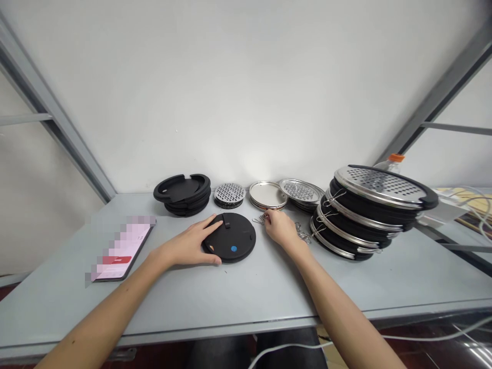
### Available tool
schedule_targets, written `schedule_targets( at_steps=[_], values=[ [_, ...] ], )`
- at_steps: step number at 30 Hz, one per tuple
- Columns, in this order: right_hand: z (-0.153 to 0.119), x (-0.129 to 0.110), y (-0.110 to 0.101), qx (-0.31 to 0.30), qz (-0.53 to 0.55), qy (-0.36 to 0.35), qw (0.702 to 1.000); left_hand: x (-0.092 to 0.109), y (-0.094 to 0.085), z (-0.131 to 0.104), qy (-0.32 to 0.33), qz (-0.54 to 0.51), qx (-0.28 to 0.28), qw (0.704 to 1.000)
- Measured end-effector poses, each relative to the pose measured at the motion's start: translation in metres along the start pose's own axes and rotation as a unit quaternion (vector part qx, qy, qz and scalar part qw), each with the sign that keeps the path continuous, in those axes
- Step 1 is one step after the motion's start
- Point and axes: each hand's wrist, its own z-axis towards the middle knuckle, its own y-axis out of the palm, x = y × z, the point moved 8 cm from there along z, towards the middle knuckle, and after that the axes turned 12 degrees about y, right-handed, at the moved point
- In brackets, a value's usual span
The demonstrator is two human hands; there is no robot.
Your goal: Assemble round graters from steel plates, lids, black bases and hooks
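Note:
A round black disc, with a blue dot and a small raised tab on top, lies flat on the table. My left hand rests on its left side, fingers spread, the index fingertip by the tab and the thumb along the near edge. To the right, my right hand is low over the tabletop with its fingers pinched together at a small bent wire clip. More wire clips lie partly behind that hand. The fingertips are partly hidden.
Black rings are stacked back left, beside small grater discs, metal rimmed plates and oval graters. A tall stack of black-and-metal graters stands right. A phone lies left. An orange-capped bottle is behind the stack.

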Motion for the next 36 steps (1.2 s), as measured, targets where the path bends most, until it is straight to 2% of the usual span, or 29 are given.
schedule_targets(
  at_steps=[11, 14, 16, 18, 20, 24, 26, 33, 36],
  values=[
    [-0.001, 0.002, -0.008, 0.010, 0.026, 0.035, 0.999, 0.001, 0.001, 0.000, -0.004, 0.004, -0.007, 1.000],
    [-0.002, 0.001, -0.017, 0.041, 0.096, 0.038, 0.994, 0.000, 0.001, 0.000, -0.004, 0.003, -0.006, 1.000],
    [-0.004, -0.005, -0.024, 0.055, 0.192, -0.003, 0.980, 0.000, 0.001, 0.000, -0.002, 0.004, -0.006, 1.000],
    [-0.008, -0.014, -0.030, 0.047, 0.311, -0.058, 0.947, 0.000, 0.000, 0.000, 0.000, 0.004, -0.003, 1.000],
    [-0.009, -0.020, -0.030, 0.010, 0.427, -0.085, 0.900, 0.000, 0.000, 0.000, 0.003, 0.003, 0.000, 1.000],
    [-0.008, -0.026, -0.015, -0.127, 0.604, -0.047, 0.785, 0.000, 0.001, 0.001, 0.008, 0.004, 0.000, 1.000],
    [-0.008, -0.028, -0.008, -0.174, 0.642, -0.026, 0.746, 0.000, 0.001, 0.001, 0.008, 0.006, -0.001, 1.000],
    [-0.008, -0.029, 0.004, -0.251, 0.681, 0.034, 0.686, 0.003, -0.001, 0.000, 0.016, 0.007, 0.005, 1.000],
    [-0.007, -0.027, 0.007, -0.262, 0.692, 0.065, 0.670, 0.002, 0.000, 0.000, 0.011, 0.006, -0.001, 1.000]
  ],
)
